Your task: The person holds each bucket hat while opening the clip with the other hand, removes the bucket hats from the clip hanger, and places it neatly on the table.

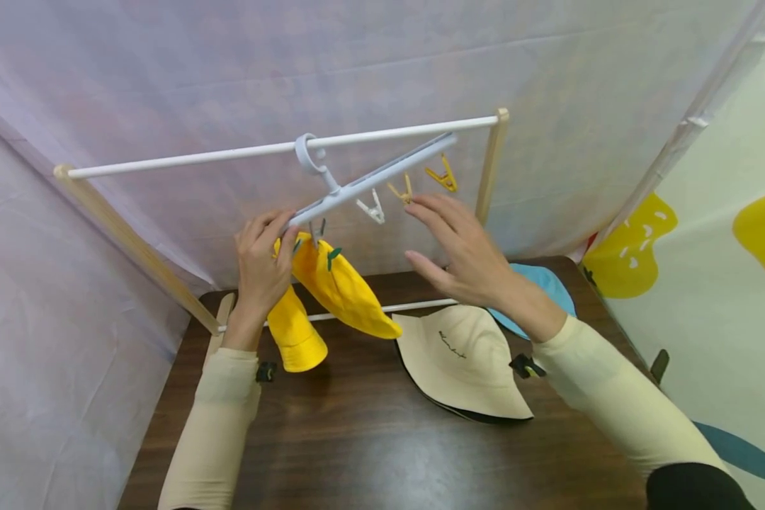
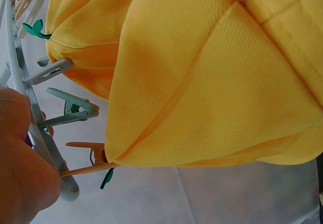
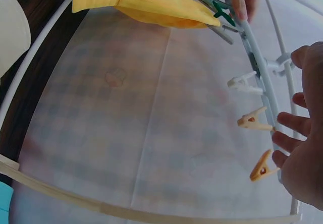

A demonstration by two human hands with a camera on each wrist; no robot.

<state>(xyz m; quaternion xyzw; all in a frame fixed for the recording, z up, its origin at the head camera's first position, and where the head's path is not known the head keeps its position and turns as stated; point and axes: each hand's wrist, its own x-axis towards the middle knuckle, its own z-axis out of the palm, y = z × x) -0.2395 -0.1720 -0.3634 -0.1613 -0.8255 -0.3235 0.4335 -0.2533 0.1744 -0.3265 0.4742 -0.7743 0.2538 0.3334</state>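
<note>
A pale blue-grey clip hanger (image 1: 382,173) hangs by its hook from the white rod, tilted with its left end low. My left hand (image 1: 261,258) grips that low end between thumb and fingers. Two yellow bucket hats hang there: one hat (image 1: 353,294) with a green sprout, another hat (image 1: 296,336) beside it. In the left wrist view, an orange clip (image 2: 96,156) holds the nearer hat, with a green clip (image 2: 75,114) close by. My right hand (image 1: 462,248) has its fingers extended by the cream clip (image 1: 403,191); contact is unclear. White (image 1: 375,211) and yellow clips (image 1: 446,177) dangle alongside.
The rack has a white top rod (image 1: 197,161) and wooden posts (image 1: 492,166). On the dark wooden table (image 1: 357,439) lie a beige bucket hat (image 1: 465,354) with dark lettering and a light blue hat (image 1: 545,287), partly behind my right arm. White fabric (image 1: 261,71) hangs behind.
</note>
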